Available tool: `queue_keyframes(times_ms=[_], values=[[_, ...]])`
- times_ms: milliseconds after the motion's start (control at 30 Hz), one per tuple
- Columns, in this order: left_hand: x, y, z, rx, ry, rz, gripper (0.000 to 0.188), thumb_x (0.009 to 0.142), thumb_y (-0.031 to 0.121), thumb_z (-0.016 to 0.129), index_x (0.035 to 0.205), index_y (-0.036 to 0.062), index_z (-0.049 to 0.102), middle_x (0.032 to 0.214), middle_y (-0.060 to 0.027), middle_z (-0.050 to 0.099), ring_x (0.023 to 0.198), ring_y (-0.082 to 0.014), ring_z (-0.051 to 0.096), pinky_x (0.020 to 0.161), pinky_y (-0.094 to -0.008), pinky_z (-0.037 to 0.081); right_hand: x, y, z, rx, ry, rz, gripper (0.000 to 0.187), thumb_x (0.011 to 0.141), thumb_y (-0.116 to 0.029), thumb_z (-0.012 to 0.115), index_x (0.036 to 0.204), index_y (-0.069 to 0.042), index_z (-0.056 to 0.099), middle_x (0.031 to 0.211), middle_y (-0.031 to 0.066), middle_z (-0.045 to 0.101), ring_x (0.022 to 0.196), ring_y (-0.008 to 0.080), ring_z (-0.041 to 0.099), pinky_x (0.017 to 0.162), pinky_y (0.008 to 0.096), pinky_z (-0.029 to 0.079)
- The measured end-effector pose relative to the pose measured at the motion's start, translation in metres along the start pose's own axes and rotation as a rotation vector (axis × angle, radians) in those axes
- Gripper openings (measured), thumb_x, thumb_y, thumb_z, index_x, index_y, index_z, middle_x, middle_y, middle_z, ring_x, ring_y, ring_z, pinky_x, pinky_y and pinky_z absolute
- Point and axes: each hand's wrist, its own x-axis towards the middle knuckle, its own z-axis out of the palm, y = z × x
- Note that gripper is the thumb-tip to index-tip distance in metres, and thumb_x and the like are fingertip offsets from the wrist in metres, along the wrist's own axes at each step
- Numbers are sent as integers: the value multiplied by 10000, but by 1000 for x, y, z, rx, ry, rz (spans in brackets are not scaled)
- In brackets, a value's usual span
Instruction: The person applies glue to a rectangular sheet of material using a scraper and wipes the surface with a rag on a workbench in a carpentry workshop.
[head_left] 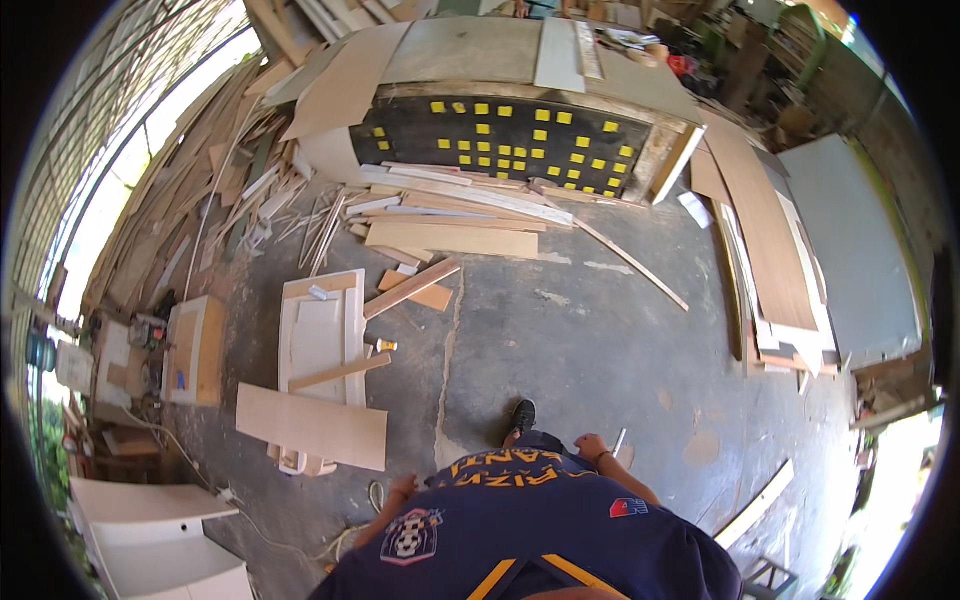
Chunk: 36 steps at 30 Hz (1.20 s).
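Observation:
My left hand [405, 487] hangs beside my dark blue shirt [520, 490], with a pale cord loop [376, 495] on the floor close to it. Its fingers are too small to make out. On the other side my right hand [591, 445] hangs low with nothing visible in it, its fingers loosely apart and a dark band at the wrist. A thin pale strip [619, 441] lies near that hand, apart from it. One black shoe [524, 415] shows ahead of my body on the grey concrete floor.
Ahead stands a long workbench [460, 50] with yellow squares on its dark front. Planks [450, 238] lie before it. Left are a white panel [322, 330], a wooden board [310, 425] and a white cabinet [160, 540]. Sheets [760, 230] are stacked right; a long strip [755, 505] lies nearer.

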Motion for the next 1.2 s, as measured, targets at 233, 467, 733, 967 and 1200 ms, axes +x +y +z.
queue_keyframes(times_ms=[233, 467, 733, 967, 1200], values=[[65, 64, -209, -1274, 261, -501, 237, 751, 281, 590, 842, 62, 570, 706, -56, 596, 579, -154, 562, 496, -277, 432, 110, -43, -72, 1244, 22, 773, 192, 762, -178, 528, 891, -38, 556, 696, 71, 576, 571, 178, 613, 407, 286, 457], [97, 64, -215, -882, 371, -353, 385, 746, 352, 548, 703, -26, 609, 603, -112, 585, 560, -192, 571, 522, -312, 439, 132, -3, -76, 1084, -178, 855, 169, 780, -167, 501, 903, -80, 577, 743, 74, 603, 658, 195, 622, 486, 331, 486], [101, 6, -224, -419, 63, -521, 374, 754, 354, 541, 806, -13, 588, 677, -109, 596, 559, -186, 570, 504, -310, 434, 188, 10, -83, -96, -186, -10, 182, 705, -186, 624, 871, -110, 610, 796, 38, 628, 649, 141, 610, 543, 271, 497], [163, 13, -284, -946, 208, -627, 346, 768, 360, 533, 874, 31, 555, 721, -82, 588, 545, -163, 548, 457, -296, 403, 327, -13, -185, 999, -78, 738, 236, 741, -191, 535, 947, -87, 587, 760, 61, 601, 614, 177, 613, 499, 289, 484], [203, 0, -333, -1380, 310, -606, 303, 784, 353, 520, 943, 94, 522, 776, -48, 562, 596, -161, 530, 477, -326, 388, 390, -63, -242, 1021, 15, 524, 227, 744, -167, 539, 915, -21, 567, 698, 64, 582, 551, 158, 598, 414, 262, 454]])
